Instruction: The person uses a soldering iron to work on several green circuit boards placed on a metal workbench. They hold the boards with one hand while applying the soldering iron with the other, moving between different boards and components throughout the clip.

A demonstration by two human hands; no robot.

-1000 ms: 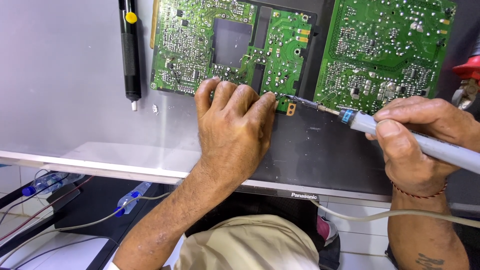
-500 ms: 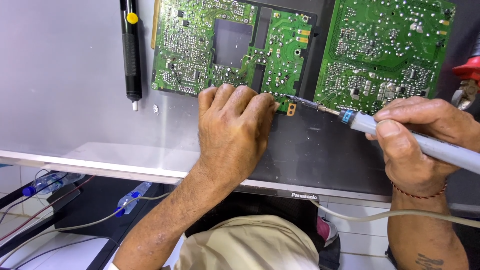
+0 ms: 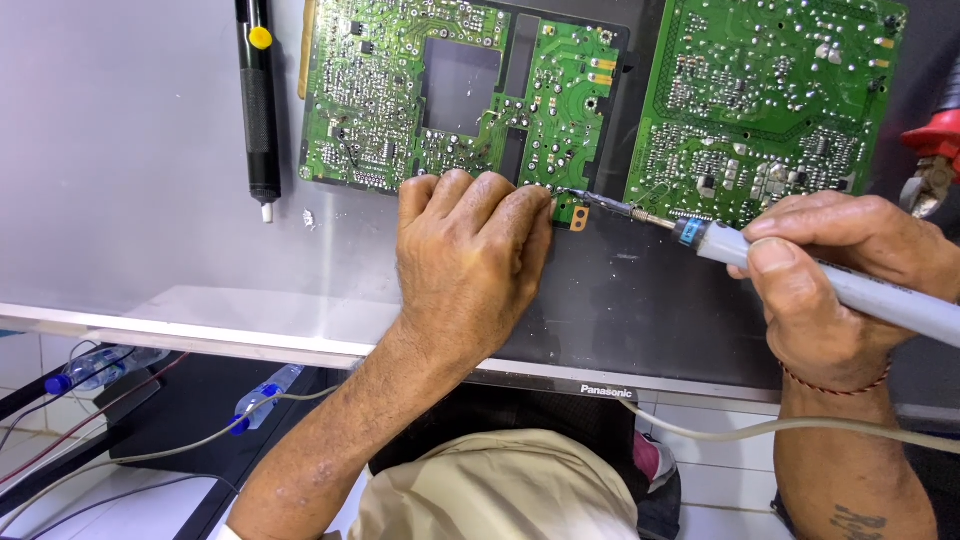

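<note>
Almost nothing has moved since the earlier pictures: both hands sit where they were, and the iron's tip is at the same corner of the board. From the head camera, the left hand [image 3: 470, 265] lies flat, knuckles up, on the near edge of the left green circuit board [image 3: 455, 95]. Its fingers are bent a little and press down on the board; I cannot tell if they pinch anything small underneath. The right hand [image 3: 835, 285] is closed around the grey soldering iron [image 3: 800, 270], held like a big pen. The iron's thin metal tip [image 3: 590, 200] points left and touches the near right corner of that board, just beside a small orange tab [image 3: 579, 219] and right next to the left fingertips. A white cord [image 3: 760, 428] runs from the iron across the near side. The board lies on a big dark panel [image 3: 640, 300], with a second green circuit board [image 3: 765, 100] to its right. Far left, a black pump tool with a yellow button [image 3: 259, 100] lies untouched on the grey part of the panel. At the far right edge a red-handled tool [image 3: 935, 150] peeks in. I think the soldering work is in the middle: the tip is on a joint now, and the pump tool has not been picked up. How many joints are done I cannot see.
</note>
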